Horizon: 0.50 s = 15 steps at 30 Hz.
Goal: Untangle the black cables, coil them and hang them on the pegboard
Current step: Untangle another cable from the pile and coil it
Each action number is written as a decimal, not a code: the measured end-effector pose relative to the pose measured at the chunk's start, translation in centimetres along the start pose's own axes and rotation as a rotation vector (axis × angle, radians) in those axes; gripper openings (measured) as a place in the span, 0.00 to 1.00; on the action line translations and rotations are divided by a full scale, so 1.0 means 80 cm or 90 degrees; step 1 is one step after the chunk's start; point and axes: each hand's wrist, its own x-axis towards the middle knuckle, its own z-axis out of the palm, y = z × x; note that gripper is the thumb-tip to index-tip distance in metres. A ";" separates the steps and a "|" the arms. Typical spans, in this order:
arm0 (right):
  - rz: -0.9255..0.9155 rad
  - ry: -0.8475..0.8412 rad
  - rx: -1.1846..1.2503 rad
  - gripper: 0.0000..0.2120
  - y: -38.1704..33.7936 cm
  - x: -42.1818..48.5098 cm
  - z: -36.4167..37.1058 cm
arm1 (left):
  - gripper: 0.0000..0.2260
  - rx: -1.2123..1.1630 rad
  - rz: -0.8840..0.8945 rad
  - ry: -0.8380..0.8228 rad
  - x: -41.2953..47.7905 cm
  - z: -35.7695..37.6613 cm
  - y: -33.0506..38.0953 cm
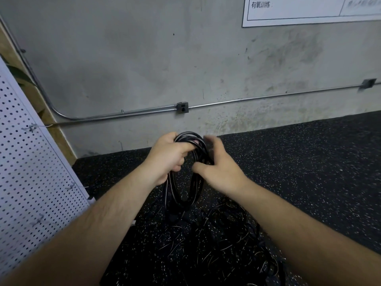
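Note:
A coil of black cable (186,190) hangs in front of me in several loops. My left hand (168,155) grips the top of the coil in a closed fist. My right hand (219,165) is at the coil's right side, thumb and fingers curled around its strands; the fingertips are blurred. More black cable (222,242) lies tangled on the dark speckled floor below the coil, hard to tell apart from the floor. The white pegboard (31,172) leans at the left, with small wire hooks (31,127) on it.
A grey concrete wall rises ahead, with a metal conduit (127,114) and a junction box (182,107) low on it. A white printed sheet (299,11) hangs at the top right. Black speckled rubber flooring (309,162) covers the ground.

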 end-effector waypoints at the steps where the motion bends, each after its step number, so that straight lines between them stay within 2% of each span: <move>1: -0.030 0.007 -0.006 0.36 -0.004 0.003 -0.004 | 0.06 0.016 -0.007 -0.026 -0.002 0.004 -0.002; 2: -0.062 0.007 -0.016 0.35 -0.007 0.006 -0.007 | 0.06 0.024 -0.012 -0.049 -0.005 0.007 -0.003; 4: -0.088 0.007 -0.031 0.26 -0.010 0.013 -0.008 | 0.06 0.020 -0.014 -0.076 -0.006 0.010 -0.005; 8: 0.004 0.032 0.074 0.11 -0.014 0.022 -0.013 | 0.06 -0.063 0.011 -0.101 -0.005 0.004 -0.007; 10: 0.035 0.079 0.138 0.10 -0.017 0.029 -0.020 | 0.05 -0.040 0.019 -0.133 -0.007 0.000 -0.010; 13: 0.064 0.146 0.242 0.04 -0.019 0.039 -0.033 | 0.10 0.024 -0.010 -0.193 -0.013 0.000 -0.010; 15: 0.091 0.151 0.311 0.03 -0.018 0.042 -0.040 | 0.12 -0.011 -0.030 -0.256 -0.018 -0.001 -0.008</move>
